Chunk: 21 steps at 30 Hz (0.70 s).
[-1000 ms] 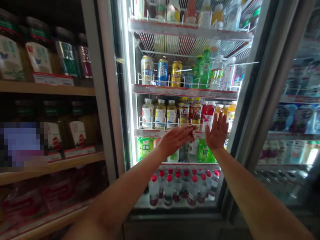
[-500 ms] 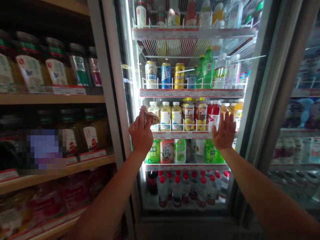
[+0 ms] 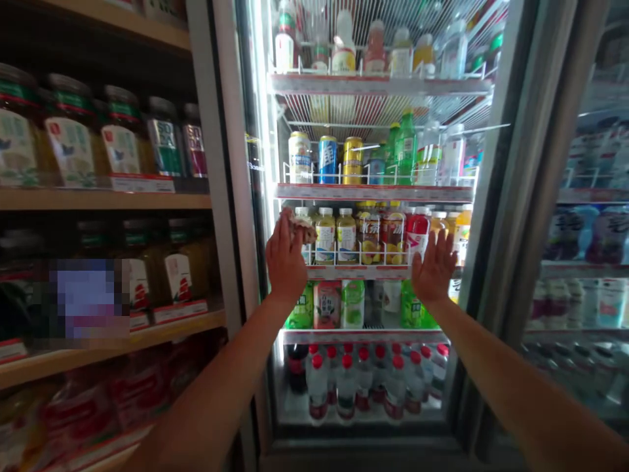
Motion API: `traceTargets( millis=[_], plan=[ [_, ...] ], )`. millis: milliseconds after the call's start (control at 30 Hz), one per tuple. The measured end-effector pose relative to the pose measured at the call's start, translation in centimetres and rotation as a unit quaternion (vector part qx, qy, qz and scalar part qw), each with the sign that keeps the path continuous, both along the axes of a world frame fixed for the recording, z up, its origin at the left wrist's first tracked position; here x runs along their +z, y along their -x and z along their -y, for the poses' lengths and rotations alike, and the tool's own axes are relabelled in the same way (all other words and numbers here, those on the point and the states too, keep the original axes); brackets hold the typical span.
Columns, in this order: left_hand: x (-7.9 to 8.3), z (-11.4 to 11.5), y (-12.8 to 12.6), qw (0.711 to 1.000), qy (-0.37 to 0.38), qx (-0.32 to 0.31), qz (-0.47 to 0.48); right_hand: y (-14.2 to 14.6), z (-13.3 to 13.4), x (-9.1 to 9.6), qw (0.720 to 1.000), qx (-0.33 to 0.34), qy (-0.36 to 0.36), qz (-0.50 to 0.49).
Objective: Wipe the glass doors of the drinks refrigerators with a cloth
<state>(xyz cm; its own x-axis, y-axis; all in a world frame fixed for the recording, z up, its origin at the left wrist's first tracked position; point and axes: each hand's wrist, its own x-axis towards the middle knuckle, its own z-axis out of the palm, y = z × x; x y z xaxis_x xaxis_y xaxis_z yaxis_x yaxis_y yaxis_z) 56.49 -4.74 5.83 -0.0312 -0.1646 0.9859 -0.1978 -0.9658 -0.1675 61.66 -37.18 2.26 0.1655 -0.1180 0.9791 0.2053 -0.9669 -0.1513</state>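
My left hand [image 3: 286, 261] is raised in front of the lit drinks fridge, its fingers pressed on a crumpled, light brownish cloth [image 3: 303, 228]. Behind that cloth stand yellow-labelled tea bottles [image 3: 325, 235], the leftmost one partly covered. On the other side, my right hand [image 3: 434, 267] is held up with its fingers stretched and spread, nothing in it. It overlaps a red drink bottle [image 3: 417, 231] and orange ones from my viewpoint. Faint reflections suggest a glass pane [image 3: 378, 298] in front of the drinks; whether either palm touches it, I cannot tell.
Wooden shelves [image 3: 103, 198] with bottled drinks [image 3: 73, 134] stand close on the left. A metal door frame [image 3: 533, 216] runs up the right side, with another fridge section beyond it. Red-capped bottles [image 3: 346, 387] fill the fridge's bottom. A blurred-out patch [image 3: 88, 298] covers part of the left shelves.
My left hand with the cloth has shifted slightly right and up against the bottles behind. The view has tilted a little upward. My right hand stays spread, nearly in place.
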Motion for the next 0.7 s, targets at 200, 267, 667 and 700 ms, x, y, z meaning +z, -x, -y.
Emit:
traceTargets(
  millis=[200,267,667,700],
  plan=[
    [-1.9,3.7,-0.6,0.940,-0.340,-0.024,-0.010,1.3,-5.1,-0.4,0.989,0.047,0.137,-0.030],
    [-0.1,3.3,-0.7,0.949,-0.315,-0.017,-0.022,1.0,-5.8,-0.8,0.989,0.036,0.145,-0.010],
    [-1.9,2.9,0.1,0.959,-0.273,-0.043,-0.066,1.0,-5.2,-1.2,0.989,0.036,0.140,-0.018],
    [-1.0,2.5,0.0,0.977,-0.198,-0.035,-0.066,1.2,-5.1,-1.3,0.989,0.034,0.146,-0.020]
  ],
)
